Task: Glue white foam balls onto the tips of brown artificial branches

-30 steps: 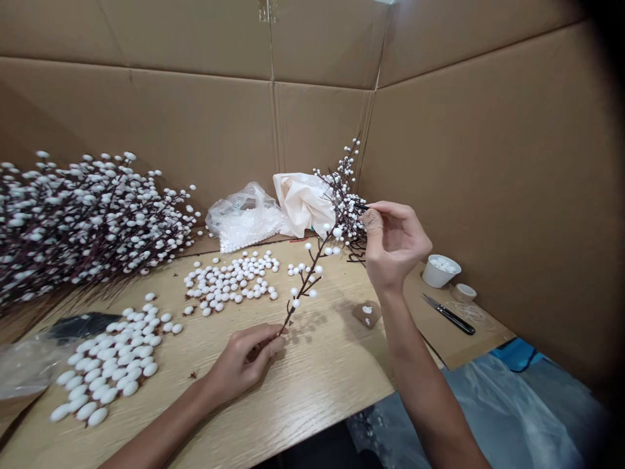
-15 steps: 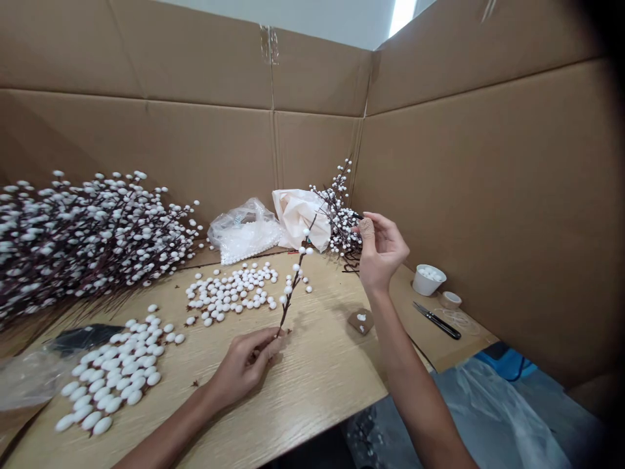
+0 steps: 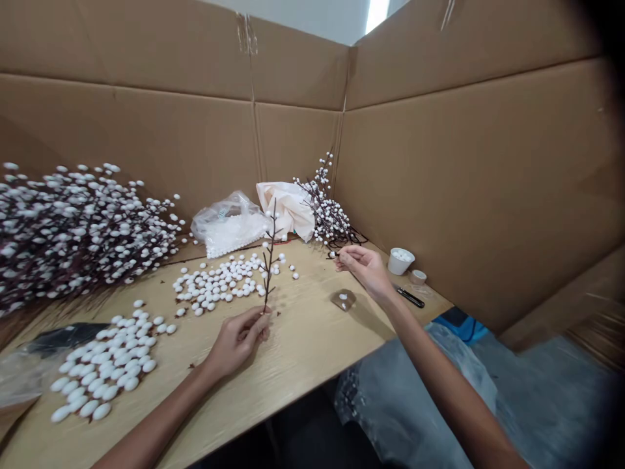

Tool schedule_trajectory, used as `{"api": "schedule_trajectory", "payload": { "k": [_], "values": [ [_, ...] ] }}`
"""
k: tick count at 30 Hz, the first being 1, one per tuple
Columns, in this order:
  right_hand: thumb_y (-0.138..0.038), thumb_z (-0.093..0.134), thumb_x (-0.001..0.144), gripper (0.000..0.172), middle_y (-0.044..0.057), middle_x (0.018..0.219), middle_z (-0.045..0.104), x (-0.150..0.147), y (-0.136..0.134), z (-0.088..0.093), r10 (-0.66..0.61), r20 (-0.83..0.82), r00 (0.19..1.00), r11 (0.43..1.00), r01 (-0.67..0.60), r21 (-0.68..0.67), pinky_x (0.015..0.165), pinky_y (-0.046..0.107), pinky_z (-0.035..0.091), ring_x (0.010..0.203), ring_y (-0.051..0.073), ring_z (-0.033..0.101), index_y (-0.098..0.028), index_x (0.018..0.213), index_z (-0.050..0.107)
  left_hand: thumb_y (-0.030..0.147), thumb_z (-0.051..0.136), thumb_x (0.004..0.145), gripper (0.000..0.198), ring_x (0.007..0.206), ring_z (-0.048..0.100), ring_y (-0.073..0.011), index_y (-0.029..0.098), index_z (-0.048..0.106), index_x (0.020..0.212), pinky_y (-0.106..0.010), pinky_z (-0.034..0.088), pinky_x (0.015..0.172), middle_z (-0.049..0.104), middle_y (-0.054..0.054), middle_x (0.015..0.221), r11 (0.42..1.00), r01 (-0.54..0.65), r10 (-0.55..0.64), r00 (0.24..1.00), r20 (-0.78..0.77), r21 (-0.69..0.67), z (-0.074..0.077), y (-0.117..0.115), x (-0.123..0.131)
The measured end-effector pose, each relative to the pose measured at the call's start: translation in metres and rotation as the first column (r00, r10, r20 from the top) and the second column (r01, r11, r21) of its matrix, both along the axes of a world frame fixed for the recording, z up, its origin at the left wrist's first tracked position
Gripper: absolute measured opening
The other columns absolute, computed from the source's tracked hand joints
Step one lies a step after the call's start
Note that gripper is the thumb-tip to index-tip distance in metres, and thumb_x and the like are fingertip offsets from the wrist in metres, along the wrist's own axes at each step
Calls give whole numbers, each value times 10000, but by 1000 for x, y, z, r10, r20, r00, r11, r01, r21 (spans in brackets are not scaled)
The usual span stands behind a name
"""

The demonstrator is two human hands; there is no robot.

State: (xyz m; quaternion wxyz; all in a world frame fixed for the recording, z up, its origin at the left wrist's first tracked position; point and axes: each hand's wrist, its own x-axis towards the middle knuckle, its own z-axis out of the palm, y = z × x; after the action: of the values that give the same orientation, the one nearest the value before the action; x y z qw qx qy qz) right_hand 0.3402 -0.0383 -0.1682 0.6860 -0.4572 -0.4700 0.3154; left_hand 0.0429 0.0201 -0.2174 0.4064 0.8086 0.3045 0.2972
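Note:
My left hand (image 3: 238, 342) grips the lower end of a thin dark twig (image 3: 269, 260), which stands upright and carries a few white buds. My right hand (image 3: 364, 270) pinches a small black stem piece (image 3: 333, 255) with a white tip, and a tan wrap covers one fingertip. It hangs just above the table, right of the twig and below a bushy branch thick with white buds (image 3: 325, 212). Loose white buds (image 3: 219, 280) lie between my hands, and a heap of larger oval buds (image 3: 102, 361) lies left of my left hand.
A big pile of budded branches (image 3: 73, 234) fills the left of the wooden table (image 3: 303, 339). Behind stand a plastic bag of beads (image 3: 229, 225) and pale paper (image 3: 288, 208). To the right are a white cup (image 3: 400, 260), tape roll (image 3: 418, 277) and black-handled tool (image 3: 410, 297). Cardboard walls (image 3: 469, 176) surround the table.
My right hand has dropped away from the bushy branch to just above the table. The twig in my left hand now stands more upright. The view has shifted, showing the table from farther back.

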Motion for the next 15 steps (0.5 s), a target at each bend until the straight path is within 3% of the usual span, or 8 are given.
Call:
{"api": "schedule_trajectory", "payload": {
  "k": [3, 6, 11, 15],
  "values": [
    [-426, 668, 710, 273, 44, 778, 671, 18, -25, -23, -165, 262, 951, 973, 200, -112, 667, 299, 530, 702, 156, 620, -164, 782, 652, 396, 483, 887, 340, 594, 590, -132, 124, 599, 1055, -223, 476, 599, 620, -9, 642, 1000, -8, 8, 1000, 10, 29, 0, 0, 1],
    [-413, 635, 722, 279, 63, 763, 668, 26, -43, -47, -244, 395, 886, 930, 329, -165, 638, 297, 488, 660, 157, 593, -139, 766, 660, 391, 487, 888, 326, 595, 599, -134, 132, 598, 1052, -226, 486, 604, 625, -9, 642, 1000, 10, -10, 1000, 19, 24, 0, -1, 2],
    [-375, 589, 761, 259, 76, 779, 659, 23, -55, -75, -238, 474, 847, 919, 354, -171, 626, 300, 466, 666, 169, 590, -128, 766, 665, 389, 487, 888, 322, 605, 602, -136, 137, 596, 1056, -233, 490, 612, 629, -13, 651, 1000, 17, -18, 999, 34, 19, -1, -1, 2],
    [-320, 561, 787, 213, 78, 823, 655, 17, -57, -83, -207, 515, 832, 927, 335, -168, 668, 311, 474, 722, 180, 606, -137, 781, 668, 392, 477, 893, 322, 594, 591, -131, 139, 592, 1055, -232, 482, 597, 621, -6, 640, 1000, 27, -27, 999, 39, 15, -3, -1, 2]
  ]
}}
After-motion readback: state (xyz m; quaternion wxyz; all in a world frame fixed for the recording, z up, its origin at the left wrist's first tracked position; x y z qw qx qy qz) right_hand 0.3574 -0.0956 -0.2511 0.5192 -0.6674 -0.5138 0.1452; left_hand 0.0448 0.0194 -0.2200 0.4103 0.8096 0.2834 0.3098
